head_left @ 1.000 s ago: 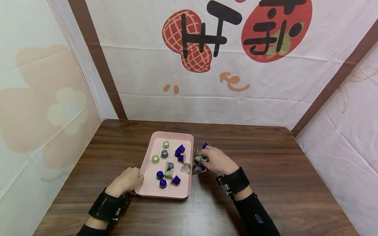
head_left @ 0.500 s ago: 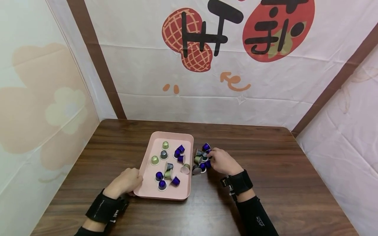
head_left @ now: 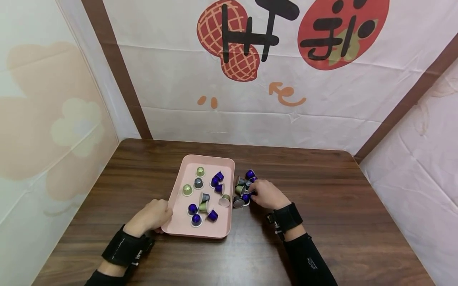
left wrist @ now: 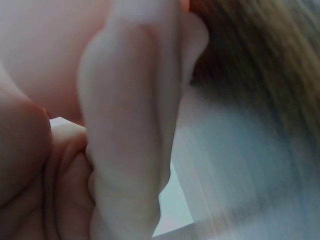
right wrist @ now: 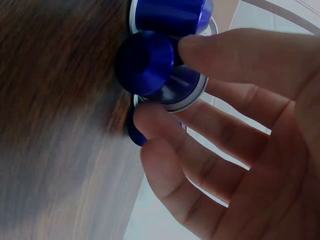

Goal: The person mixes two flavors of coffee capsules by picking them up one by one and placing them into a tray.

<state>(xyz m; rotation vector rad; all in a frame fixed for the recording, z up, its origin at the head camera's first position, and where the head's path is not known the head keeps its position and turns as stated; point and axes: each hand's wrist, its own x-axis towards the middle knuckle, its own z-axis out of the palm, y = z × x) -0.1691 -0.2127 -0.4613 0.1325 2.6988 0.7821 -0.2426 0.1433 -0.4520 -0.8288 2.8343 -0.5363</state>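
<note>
A pink tray [head_left: 178, 214] lies on the table with several coffee capsules in it: blue ones, light green ones [head_left: 187, 190] and grey ones [head_left: 198, 183]. My left hand [head_left: 152, 216] grips the tray's near left edge; close up, the left wrist view shows mostly its curled fingers [left wrist: 122, 110]. Just right of the tray is a pile of loose capsules, among them a grey one [head_left: 238, 201]. My right hand [head_left: 268, 194] reaches into the right side of this pile. In the right wrist view its thumb and fingers pinch a blue capsule [right wrist: 187, 87], with other blue capsules touching it.
The brown wooden table [head_left: 322, 222] extends around the tray and the pile. A printed white cloth [head_left: 168, 79] hangs behind it, and further cloths [head_left: 28, 159] hang at the sides.
My right hand drew back rightward from the pile, uncovering more capsules, then came slightly back onto its blue capsules. My left hand stays on the tray's edge. The head view has shifted slightly.
</note>
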